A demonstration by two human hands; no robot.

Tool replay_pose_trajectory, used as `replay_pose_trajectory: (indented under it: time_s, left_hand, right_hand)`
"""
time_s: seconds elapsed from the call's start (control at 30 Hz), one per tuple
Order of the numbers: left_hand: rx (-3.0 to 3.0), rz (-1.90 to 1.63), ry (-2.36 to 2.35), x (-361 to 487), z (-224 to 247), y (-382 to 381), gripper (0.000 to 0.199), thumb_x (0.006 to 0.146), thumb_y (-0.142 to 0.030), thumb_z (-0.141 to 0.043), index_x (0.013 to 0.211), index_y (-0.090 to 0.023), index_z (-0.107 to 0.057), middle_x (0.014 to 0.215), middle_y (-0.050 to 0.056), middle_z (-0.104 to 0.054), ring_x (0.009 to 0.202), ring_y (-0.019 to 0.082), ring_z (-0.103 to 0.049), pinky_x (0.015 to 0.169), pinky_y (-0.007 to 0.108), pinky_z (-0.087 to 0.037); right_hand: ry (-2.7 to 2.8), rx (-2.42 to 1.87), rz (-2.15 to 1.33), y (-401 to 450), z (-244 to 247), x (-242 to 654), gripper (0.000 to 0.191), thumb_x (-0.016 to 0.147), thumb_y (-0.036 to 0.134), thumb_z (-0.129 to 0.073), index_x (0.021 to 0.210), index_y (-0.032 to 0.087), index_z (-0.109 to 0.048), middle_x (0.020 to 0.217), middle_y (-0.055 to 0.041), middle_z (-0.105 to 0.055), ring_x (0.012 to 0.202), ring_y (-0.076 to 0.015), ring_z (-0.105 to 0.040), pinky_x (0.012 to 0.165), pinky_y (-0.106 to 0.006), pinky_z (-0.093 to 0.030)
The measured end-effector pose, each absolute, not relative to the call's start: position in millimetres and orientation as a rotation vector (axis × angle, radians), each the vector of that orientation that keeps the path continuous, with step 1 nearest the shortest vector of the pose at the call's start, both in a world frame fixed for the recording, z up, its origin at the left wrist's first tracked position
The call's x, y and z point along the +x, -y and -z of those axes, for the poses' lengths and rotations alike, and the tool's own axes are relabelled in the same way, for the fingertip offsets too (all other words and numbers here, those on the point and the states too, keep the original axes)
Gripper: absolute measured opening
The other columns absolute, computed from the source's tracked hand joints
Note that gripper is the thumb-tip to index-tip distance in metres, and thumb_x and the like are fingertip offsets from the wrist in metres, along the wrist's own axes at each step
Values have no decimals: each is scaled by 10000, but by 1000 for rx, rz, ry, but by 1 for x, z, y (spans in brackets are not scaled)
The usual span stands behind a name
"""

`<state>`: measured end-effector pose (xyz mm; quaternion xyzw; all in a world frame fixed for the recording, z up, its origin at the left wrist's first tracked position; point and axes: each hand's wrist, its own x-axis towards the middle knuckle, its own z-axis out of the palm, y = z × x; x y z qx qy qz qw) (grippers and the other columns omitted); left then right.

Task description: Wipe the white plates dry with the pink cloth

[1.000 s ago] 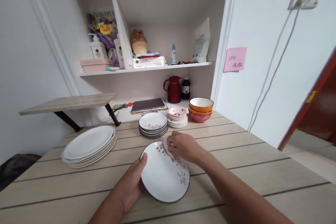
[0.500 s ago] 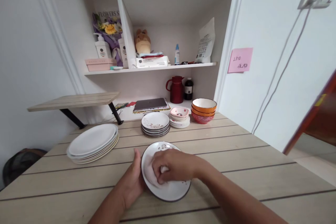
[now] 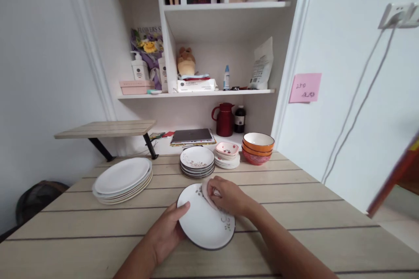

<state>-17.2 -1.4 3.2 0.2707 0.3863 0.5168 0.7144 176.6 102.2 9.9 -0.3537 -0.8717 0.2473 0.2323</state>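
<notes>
A white plate (image 3: 204,222) with a dark rim and a brown floral pattern is tilted above the table in front of me. My left hand (image 3: 170,226) grips its left edge, thumb on top and the other fingers hidden underneath. At the plate's upper right edge, my right hand (image 3: 225,195) pinches a pale pinkish-white cloth (image 3: 207,192) and presses it on the rim. Just beyond stands a stack of matching plates (image 3: 197,157).
White oval plates (image 3: 122,175) are stacked on the left of the wooden table (image 3: 294,248). Farther back are small dishes (image 3: 227,149) and orange and red bowls (image 3: 258,144). A laptop (image 3: 191,135), a red jug (image 3: 224,120) and a dark bottle (image 3: 240,118) stand behind, below a shelf (image 3: 196,94).
My right hand has moved the cloth from the plate's left-middle area up to its upper right rim. My left thumb now lies over the plate's edge. The camera view has shifted a little.
</notes>
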Motion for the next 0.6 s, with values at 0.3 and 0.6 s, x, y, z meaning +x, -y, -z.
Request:
replay_pose_trajectory:
  time_s: [0.3,0.6]
  left_hand:
    - [600,-1197,-820,-20,6,0,596,779,-199,-628,1338,-87,-456,1023,176,-730,981,309,-667,888,431,-466]
    - [697,-1166,-1007,-25,2,5,540,733,-357,-707,1194,-93,-604,1010,192,-730,940,353,-675,847,444,-479]
  right_hand:
    - [1932,-841,-1268,-125,8,188,142,843,345,-473,861,220,-408,679,36,-483,519,-104,-426,473,-207,-327]
    - [1574,-796,-1523,-118,16,209,252,756,393,-620,841,205,-476,628,58,-449,528,-92,-374,472,-197,-265]
